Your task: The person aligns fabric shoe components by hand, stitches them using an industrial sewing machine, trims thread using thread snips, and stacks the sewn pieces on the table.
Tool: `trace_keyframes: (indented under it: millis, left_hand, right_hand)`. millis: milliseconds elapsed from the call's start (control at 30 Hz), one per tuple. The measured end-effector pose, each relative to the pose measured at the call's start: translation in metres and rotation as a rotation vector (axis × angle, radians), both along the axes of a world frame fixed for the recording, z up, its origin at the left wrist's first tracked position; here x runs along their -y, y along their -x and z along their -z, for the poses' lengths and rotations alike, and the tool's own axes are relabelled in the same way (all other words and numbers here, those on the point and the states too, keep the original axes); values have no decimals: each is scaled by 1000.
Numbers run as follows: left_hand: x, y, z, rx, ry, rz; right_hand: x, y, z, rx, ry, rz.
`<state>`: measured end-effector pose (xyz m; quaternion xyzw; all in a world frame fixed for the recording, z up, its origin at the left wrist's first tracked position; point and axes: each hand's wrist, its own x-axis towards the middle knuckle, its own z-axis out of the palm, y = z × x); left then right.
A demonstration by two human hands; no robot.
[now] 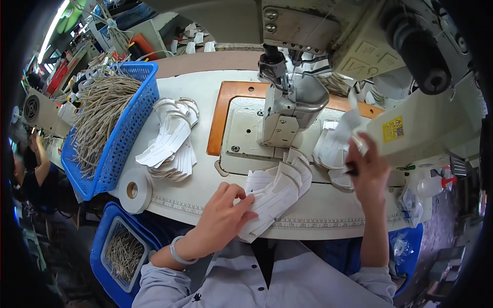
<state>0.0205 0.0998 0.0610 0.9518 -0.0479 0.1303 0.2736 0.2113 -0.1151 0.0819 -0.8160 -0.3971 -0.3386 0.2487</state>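
Observation:
A stack of white, curved, flat cut pieces (280, 197) lies fanned at the table's front, just before the sewing machine's post (287, 115). My left hand (223, 218) is at the stack's left edge, its fingers curled and thumb and fingertips closed on the pieces. Smeared by motion, my right hand (367, 169) is raised over a second pile of white pieces (328, 146) right of the post. A blurred white piece (350, 119) stands up from its bent fingers. Something small and dark (352, 168) also shows at those fingers; its kind is unclear.
Left on the white table (205, 192) are another white stack (172, 138), a tape roll (135, 190) and a blue basket (151, 97) of beige cords. Below left stands a blue bin (102, 231) with more cords. The machine's head (308, 25) overhangs the top. Another person (43, 172) sits far left.

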Motion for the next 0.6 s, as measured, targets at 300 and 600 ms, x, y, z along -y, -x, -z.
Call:
trace_keyframes:
  millis: [300,600]
  left_hand:
    - [12,2,3,-81,-21,-94]
    - [18,4,10,-6,34,-114]
  right_hand:
    - [-37,82,41,-498,149,-89]
    - [-38,87,32,-1051,-118,-267]
